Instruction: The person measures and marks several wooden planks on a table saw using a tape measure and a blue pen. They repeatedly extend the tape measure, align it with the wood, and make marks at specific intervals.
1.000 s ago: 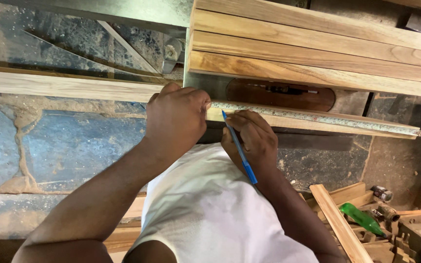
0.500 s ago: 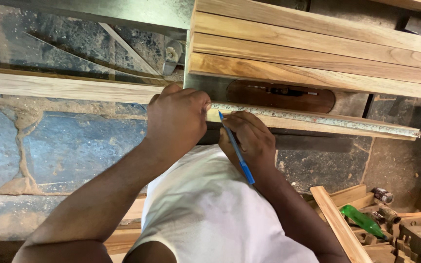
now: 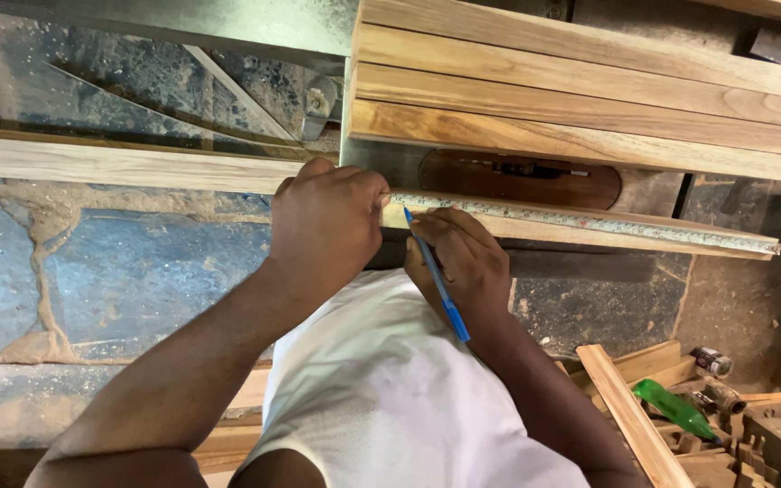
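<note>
The left hand point(image 3: 325, 221) is curled into a fist and presses down on the near end of the ruler point(image 3: 580, 217). The ruler is long, thin and speckled. It lies flat on a wood strip point(image 3: 589, 233), and both run off to the right from the left hand.

The right hand point(image 3: 463, 262) is just right of the left hand, almost touching it. Its fingers are pinched tight around a blue pen point(image 3: 434, 273). The tip of the pen touches the ruler's edge, close to the left hand. The back end of the pen points down toward the white shirt point(image 3: 390, 380).

Behind the ruler there is a dark oval plate point(image 3: 522, 178) set into the grey machine top point(image 3: 377, 158). Past that plate lies a stack of wood boards point(image 3: 580, 90), side by side. A long pale plank point(image 3: 119, 163) goes off to the left from the left hand.

Far below the ruler, at the right, a green bottle point(image 3: 675, 407) lies among wood scraps point(image 3: 630, 411) on the floor
</note>
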